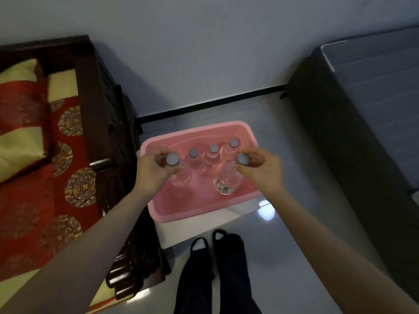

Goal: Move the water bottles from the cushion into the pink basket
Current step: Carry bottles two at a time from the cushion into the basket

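The left hand (154, 172) grips a bottle (181, 177) by its neck, the right hand (264, 169) a second bottle (226, 183), both over the pink basket (181, 217)

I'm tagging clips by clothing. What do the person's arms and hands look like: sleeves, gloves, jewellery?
Both arms are bare: no sleeve shows on the left forearm or the right forearm. The left hand and the right hand wear no gloves; no watch, bracelet or ring shows in this dim picture.
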A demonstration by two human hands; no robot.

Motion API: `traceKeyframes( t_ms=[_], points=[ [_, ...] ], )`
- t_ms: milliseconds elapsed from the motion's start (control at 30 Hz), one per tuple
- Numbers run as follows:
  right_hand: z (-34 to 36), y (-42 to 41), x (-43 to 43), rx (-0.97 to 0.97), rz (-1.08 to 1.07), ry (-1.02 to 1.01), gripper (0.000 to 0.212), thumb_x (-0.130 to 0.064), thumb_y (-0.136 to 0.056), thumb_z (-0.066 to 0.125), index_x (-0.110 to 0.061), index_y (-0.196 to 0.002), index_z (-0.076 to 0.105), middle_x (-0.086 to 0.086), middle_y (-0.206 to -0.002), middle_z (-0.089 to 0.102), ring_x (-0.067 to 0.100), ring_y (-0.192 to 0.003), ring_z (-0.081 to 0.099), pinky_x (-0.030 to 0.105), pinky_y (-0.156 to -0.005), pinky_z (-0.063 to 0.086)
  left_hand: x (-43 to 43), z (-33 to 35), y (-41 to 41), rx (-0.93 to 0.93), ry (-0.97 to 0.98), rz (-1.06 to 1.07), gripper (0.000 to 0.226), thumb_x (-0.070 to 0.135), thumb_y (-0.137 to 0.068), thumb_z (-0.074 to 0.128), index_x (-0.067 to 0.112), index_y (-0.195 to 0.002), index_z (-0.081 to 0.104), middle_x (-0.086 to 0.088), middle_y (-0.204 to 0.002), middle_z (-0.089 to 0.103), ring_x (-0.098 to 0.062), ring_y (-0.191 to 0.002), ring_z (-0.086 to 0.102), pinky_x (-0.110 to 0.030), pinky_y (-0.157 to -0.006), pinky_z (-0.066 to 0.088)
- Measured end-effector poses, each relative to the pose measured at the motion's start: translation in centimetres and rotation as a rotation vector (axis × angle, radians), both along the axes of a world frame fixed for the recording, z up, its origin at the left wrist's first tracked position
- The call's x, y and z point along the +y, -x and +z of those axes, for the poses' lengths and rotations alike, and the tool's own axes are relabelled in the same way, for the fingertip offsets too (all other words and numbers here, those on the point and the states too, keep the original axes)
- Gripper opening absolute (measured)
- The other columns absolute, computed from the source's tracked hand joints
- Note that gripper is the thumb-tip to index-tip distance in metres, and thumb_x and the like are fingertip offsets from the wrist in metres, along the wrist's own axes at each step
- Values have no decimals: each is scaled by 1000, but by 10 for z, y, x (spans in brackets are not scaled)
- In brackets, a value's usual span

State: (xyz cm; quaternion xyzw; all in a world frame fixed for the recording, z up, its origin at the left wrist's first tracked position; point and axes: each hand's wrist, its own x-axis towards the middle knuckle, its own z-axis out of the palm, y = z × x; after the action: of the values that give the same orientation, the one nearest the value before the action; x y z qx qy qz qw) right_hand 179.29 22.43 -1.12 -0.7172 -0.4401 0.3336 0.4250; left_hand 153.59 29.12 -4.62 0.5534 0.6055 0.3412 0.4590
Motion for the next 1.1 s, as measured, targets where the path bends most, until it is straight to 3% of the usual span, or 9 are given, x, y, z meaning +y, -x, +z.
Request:
traceKeyframes(
  t_ms=[100, 233, 400, 533, 633, 767, 867, 1000, 1100],
  points=[
    [-20, 1, 15, -2, 48, 45, 51, 0, -59, 83, -44, -79, 68, -25, -76, 68, -9, -71, 64, 7, -66, 49, 0, -12, 5, 23, 39, 59, 41, 7, -57, 87, 30, -83, 65, 13, -84, 69, 8, -74, 63, -6, -70, 48],
    [-49, 2, 32, -24, 110, 96, 52, 0, -61, 79, -48, -78, 68, -25, -76, 70, 1, -76, 67, 10, -69, 51, 8, -32, 6, 32, 81, 116, 38, 3, -60, 85, 28, -82, 66, 13, -82, 69, 10, -71, 63, -10, -72, 51],
    [-75, 6, 49, -69, 140, 148, 35, -2, -65, 77, -23, -92, 71, -7, -86, 71, 14, -84, 68, 25, -77, 55, 17, -55, -4, 60, 95, 178, 36, -1, -64, 81, 25, -82, 64, 15, -81, 67, 7, -75, 63, -11, -74, 50],
    [-91, 9, 55, -189, 176, 124, 27, -6, -68, 75, -20, -91, 71, -8, -84, 71, 11, -80, 66, 29, -77, 56, 24, -71, -11, 77, 89, 196, 31, -4, -64, 79, 15, -85, 65, 11, -79, 66, 5, -73, 61, -7, -70, 48],
    [-101, 12, 56, -251, 273, 89, 25, -8, -66, 74, -19, -88, 69, -4, -80, 72, 14, -74, 66, 29, -72, 55, 26, -79, -16, 109, 85, 193, 32, -5, -66, 77, 19, -81, 63, 12, -78, 65, -2, -74, 62, -6, -69, 47],
    [-113, 17, 55, -328, 330, 84, 24, -5, -65, 72, -19, -84, 67, -4, -73, 68, 8, -65, 55, 18, -63, 43, 32, -86, -17, 129, 70, 223, 30, -4, -67, 76, 19, -80, 63, 8, -77, 67, -6, -73, 63, -19, -73, 52],
    [-122, 15, 54, -317, 379, 143, 27, 0, -65, 68, -19, -85, 64, -5, -80, 66, 8, -72, 53, 25, -63, 44, 38, -92, -15, 107, 96, 234, 31, -4, -65, 78, 19, -81, 65, 1, -83, 70, -16, -81, 67, -27, -76, 54],
    [-130, 12, 54, -350, 436, 168, 33, 3, -66, 65, -19, -90, 64, -4, -86, 67, 10, -76, 55, 19, -63, 37, 46, -96, -17, 117, 101, 253, 43, -2, -63, 79, 35, -75, 60, 10, -81, 69, -13, -82, 67, -25, -77, 53],
    [-134, 11, 54, -375, 463, 174, 31, 3, -68, 64, -16, -91, 63, 0, -85, 67, 17, -78, 58, 27, -63, 41, 51, -98, -18, 118, 99, 244, 46, -3, -61, 79, 37, -73, 59, 19, -79, 66, 1, -76, 64, -13, -73, 50]
  ],
)
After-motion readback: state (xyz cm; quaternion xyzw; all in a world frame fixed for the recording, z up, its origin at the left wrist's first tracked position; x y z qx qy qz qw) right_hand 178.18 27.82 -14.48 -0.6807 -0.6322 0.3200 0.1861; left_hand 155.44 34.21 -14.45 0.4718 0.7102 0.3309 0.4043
